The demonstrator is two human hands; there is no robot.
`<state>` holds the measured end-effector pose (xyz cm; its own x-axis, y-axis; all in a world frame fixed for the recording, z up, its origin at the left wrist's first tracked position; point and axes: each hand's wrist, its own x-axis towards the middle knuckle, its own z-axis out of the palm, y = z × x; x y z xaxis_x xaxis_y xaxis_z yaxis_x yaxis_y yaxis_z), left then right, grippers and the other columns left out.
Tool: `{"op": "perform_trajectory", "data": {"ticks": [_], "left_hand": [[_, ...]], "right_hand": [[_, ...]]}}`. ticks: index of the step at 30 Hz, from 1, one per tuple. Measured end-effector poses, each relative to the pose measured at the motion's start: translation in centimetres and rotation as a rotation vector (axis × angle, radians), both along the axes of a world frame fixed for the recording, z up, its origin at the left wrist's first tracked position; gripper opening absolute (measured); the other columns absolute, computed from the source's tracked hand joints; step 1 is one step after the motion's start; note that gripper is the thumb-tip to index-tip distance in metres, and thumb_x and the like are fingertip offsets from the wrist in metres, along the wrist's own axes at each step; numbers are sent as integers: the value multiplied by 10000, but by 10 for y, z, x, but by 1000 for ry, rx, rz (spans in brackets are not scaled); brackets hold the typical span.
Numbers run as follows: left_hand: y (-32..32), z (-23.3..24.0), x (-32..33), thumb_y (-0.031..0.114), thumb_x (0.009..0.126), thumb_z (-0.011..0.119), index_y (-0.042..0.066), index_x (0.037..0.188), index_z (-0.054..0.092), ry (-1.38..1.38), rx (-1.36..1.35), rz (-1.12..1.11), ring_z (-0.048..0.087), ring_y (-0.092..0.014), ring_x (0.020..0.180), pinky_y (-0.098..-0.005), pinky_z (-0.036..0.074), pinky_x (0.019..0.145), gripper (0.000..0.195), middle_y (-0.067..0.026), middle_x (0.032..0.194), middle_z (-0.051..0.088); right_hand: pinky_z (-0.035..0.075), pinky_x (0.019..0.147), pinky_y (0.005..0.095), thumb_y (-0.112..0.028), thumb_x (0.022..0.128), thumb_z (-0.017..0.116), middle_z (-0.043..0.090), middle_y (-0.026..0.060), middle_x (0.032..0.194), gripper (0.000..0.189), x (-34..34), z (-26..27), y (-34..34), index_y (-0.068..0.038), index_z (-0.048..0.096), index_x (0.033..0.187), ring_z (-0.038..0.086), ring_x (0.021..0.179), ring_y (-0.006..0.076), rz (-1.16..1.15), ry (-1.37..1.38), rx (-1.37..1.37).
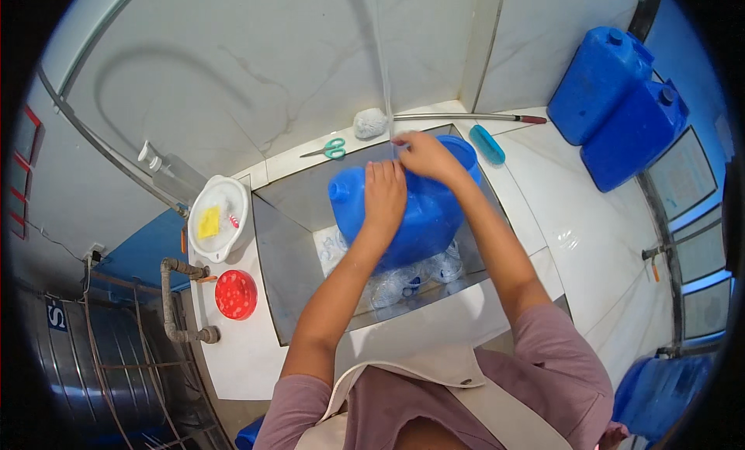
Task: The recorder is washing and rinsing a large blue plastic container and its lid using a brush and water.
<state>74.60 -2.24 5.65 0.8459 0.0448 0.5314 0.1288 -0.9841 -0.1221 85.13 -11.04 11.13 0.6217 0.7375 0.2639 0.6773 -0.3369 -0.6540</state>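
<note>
A large blue plastic container (419, 223) lies tilted over the sink basin, its small spout at the left and a wide round opening at the upper right. My left hand (385, 188) rests on its top with the fingers together. Just to the right, above the container, my right hand (424, 154) has bent fingers close to a thin clear hose or stream (384, 72) that comes down in front of the wall. Whether those fingers hold anything cannot be told. Beneath the container, several clear plastic bottles (389, 290) lie in the basin.
On the back ledge are green-handled scissors (334, 149), a fluffy white brush head (370, 123), a metal pole (460, 117) and a blue scrub brush (487, 145). A white basin of suds (244, 217) and a red lid or bowl (236, 294) stand left. Blue jerrycans (631, 136) stand right.
</note>
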Motion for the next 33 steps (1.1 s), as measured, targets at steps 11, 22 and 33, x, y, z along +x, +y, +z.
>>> {"op": "perform_trajectory", "data": {"ticks": [11, 22, 33], "left_hand": [[45, 44, -3, 291, 701, 627, 72, 934, 613, 621, -407, -160, 612, -366, 793, -468, 474, 697, 321, -196, 853, 640], [74, 51, -220, 206, 651, 676, 60, 886, 619, 173, -689, 170, 597, -375, 678, -432, 464, 602, 282, -200, 721, 611], [50, 102, -328, 39, 679, 564, -2, 771, 576, -157, -1262, 374, 428, -59, 580, -226, 360, 556, 102, 20, 631, 510]], "right_hand": [[547, 642, 286, -86, 810, 512, 636, 119, 824, 210, 26, 43, 50, 69, 613, 910, 638, 686, 193, 96, 853, 41], [428, 881, 471, -205, 808, 495, 553, 221, 1124, 379, 105, -45, -59, -77, 546, 1161, 519, 1055, 393, -499, -186, -576], [456, 809, 333, -213, 860, 494, 637, 126, 1013, 347, 118, -96, -34, -32, 582, 1142, 597, 937, 222, -249, 441, 112]]}}
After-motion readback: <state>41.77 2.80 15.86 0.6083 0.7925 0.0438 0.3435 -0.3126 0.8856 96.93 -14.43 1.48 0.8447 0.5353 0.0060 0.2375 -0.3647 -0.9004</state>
